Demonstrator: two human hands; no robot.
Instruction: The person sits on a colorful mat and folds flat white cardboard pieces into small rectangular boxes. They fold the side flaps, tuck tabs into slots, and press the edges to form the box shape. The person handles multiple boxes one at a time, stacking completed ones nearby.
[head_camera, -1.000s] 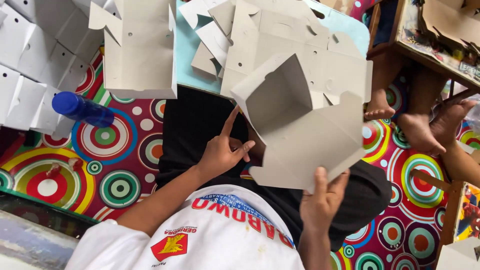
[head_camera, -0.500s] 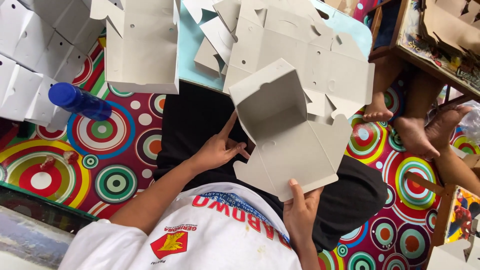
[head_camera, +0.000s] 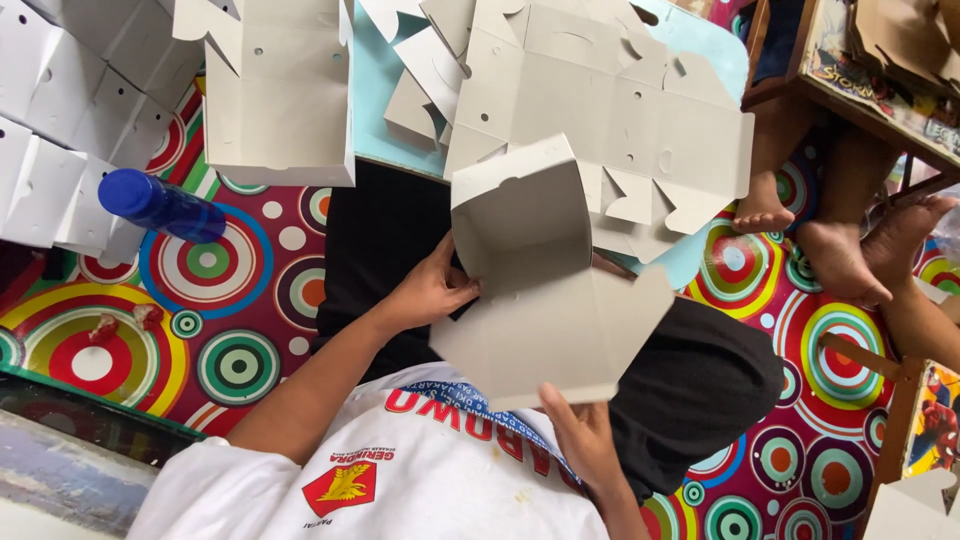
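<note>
- Lying far left of the left hand's fingers, a stack of white folded boxes (head_camera: 60, 120) covers the mat's upper corner, and a blue bottle (head_camera: 160, 205) rests beside it on the patterned floor mat (head_camera: 215, 300); both sit much as they did a second ago.
- Up and left of those fingers, a flat grey carton blank (head_camera: 280, 90) lies over the edge of a light blue board (head_camera: 372, 100).
- The left hand (head_camera: 425, 295) now presses against the left edge of the half-folded grey box (head_camera: 545, 290); its fingers (head_camera: 462, 290) are curled at the box's inner fold, no longer with the index raised as a second ago.
- The box sits over the person's lap on black trousers (head_camera: 700, 390), between the two hands; it has come lower and closer to the body than before, its upper flap standing up.
- The right hand (head_camera: 580, 440) grips the box's bottom edge from below, thumb (head_camera: 553, 400) up over the rim, fingers closed behind the card.
- Above the right hand's fingers, a pile of flat blanks (head_camera: 610, 100) lies as earlier.
- Well to the right of the fingers, another person's bare feet (head_camera: 830, 250) rest on the mat beside a wooden frame (head_camera: 850, 90).
</note>
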